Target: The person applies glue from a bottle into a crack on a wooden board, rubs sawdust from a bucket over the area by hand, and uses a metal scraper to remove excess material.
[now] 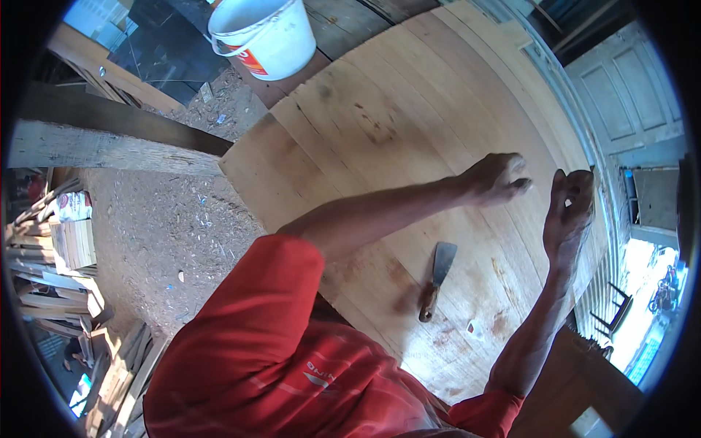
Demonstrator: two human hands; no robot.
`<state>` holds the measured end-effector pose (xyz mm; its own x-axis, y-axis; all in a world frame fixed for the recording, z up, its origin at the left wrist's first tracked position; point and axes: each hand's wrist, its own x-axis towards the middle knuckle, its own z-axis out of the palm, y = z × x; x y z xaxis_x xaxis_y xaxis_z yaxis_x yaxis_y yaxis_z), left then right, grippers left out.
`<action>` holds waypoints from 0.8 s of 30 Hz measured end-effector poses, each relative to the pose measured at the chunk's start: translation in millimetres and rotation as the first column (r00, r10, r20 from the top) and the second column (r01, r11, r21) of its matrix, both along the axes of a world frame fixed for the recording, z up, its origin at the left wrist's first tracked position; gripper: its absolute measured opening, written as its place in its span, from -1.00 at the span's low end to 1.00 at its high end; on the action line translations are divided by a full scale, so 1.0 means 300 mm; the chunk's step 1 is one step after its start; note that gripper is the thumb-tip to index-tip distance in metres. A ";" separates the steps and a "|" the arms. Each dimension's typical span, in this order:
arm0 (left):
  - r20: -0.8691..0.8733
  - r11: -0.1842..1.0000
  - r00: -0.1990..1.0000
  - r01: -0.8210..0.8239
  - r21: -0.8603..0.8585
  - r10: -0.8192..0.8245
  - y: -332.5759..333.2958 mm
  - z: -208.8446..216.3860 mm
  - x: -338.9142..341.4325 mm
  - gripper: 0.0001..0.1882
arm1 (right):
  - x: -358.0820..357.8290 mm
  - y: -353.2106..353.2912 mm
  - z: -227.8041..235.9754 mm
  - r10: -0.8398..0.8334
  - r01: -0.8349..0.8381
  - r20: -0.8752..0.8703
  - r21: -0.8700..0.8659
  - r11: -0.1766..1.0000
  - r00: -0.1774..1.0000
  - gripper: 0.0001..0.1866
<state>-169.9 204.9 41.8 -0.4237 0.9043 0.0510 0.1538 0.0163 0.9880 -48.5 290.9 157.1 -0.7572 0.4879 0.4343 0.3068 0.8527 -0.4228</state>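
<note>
My left hand point(496, 178) reaches out over a large panel of joined wooden planks point(380, 117), fingers curled with the tips pinched together; whether anything is between them is too small to tell. My right hand point(571, 212) is raised at the panel's right edge, fingers bent near the thumb, and I cannot make out anything in it. A putty knife point(436, 269) with a wooden handle and a dark metal blade lies flat on the panel below both hands, touched by neither.
A white plastic bucket point(266, 33) stands at the panel's far end. A rough timber beam point(102, 142) runs off to the left. Stacked wood pieces point(69, 241) lie on the dusty floor. Pale doors point(628, 95) stand at the right.
</note>
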 end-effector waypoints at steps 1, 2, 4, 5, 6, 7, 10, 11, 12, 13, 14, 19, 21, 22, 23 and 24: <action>0.046 0.997 0.999 -0.014 0.076 0.011 -0.122 0.040 -0.030 -0.49 | -0.095 -0.051 0.047 0.050 -0.050 0.003 0.057 0.997 0.999 -0.72; 0.040 0.988 0.998 -0.046 0.149 0.040 -0.247 0.069 -0.066 -0.58 | -0.182 -0.093 0.077 0.088 -0.088 0.035 -0.012 0.996 0.995 -0.75; 0.077 0.950 0.977 -0.210 0.233 0.198 -0.515 0.064 -0.160 -0.64 | -0.382 -0.172 0.081 0.247 -0.247 0.016 0.035 0.968 0.969 -0.72; -0.005 0.902 0.927 -0.363 0.236 0.374 -0.640 0.059 -0.200 -0.67 | -0.469 -0.212 0.067 0.301 -0.300 -0.005 0.033 0.953 0.954 -0.73; -0.052 0.853 0.865 -0.479 0.206 0.498 -0.759 0.062 -0.249 -0.69 | -0.549 -0.258 0.075 0.324 -0.326 0.042 0.063 0.943 0.945 -0.77; -0.059 0.781 0.782 -0.610 0.131 0.621 -0.857 0.050 -0.285 -0.70 | -0.611 -0.297 0.080 0.368 -0.368 0.028 0.007 0.930 0.929 -0.80; -0.524 0.699 0.556 -0.706 0.113 0.646 -1.044 -0.034 -0.426 -0.69 | -0.673 -0.318 0.035 0.380 -0.384 -0.070 -0.050 0.922 0.922 -0.82; -0.512 0.662 0.551 -0.748 0.047 0.659 -1.152 -0.041 -0.439 -0.61 | -0.720 -0.398 -0.008 0.386 -0.390 -0.059 -0.117 0.913 0.921 -0.75; -0.449 0.536 0.502 -0.842 -0.058 0.739 -1.253 -0.072 -0.429 -0.52 | -0.755 -0.468 -0.046 0.470 -0.443 0.216 -0.165 0.881 0.856 -0.71; -0.483 0.464 0.451 -0.880 -0.100 0.751 -1.312 -0.103 -0.433 -0.44 | -0.770 -0.538 -0.044 0.513 -0.449 0.294 -0.260 0.855 0.806 -0.68; -0.535 0.451 0.475 -0.873 -0.187 0.699 -1.335 -0.127 -0.447 -0.40 | -0.753 -0.582 -0.101 0.507 -0.438 0.262 -0.282 0.854 0.821 -0.68; -0.735 0.523 0.531 -0.805 -0.282 0.421 -1.290 -0.177 -0.434 -0.38 | -0.470 -0.657 -0.157 0.438 -0.351 0.129 -0.420 0.837 0.889 -0.70; -0.760 0.529 0.524 -0.800 -0.284 0.385 -1.296 -0.189 -0.437 -0.38 | -0.298 -0.643 -0.132 0.363 -0.266 0.168 -0.422 0.866 0.916 -0.65; -0.781 0.513 0.506 -0.810 -0.284 0.367 -1.287 -0.190 -0.431 -0.38 | -0.195 -0.626 -0.115 0.277 -0.194 0.175 -0.380 0.904 0.945 -0.61; -0.782 0.538 0.513 -0.796 -0.278 0.354 -1.281 -0.188 -0.423 -0.38 | -0.095 -0.606 -0.085 0.203 -0.134 0.164 -0.358 0.924 0.965 -0.60; -0.757 0.529 0.512 -0.807 -0.262 0.406 -1.279 -0.181 -0.417 -0.39 | 0.005 -0.586 -0.057 0.133 -0.077 0.146 -0.338 0.938 0.980 -0.58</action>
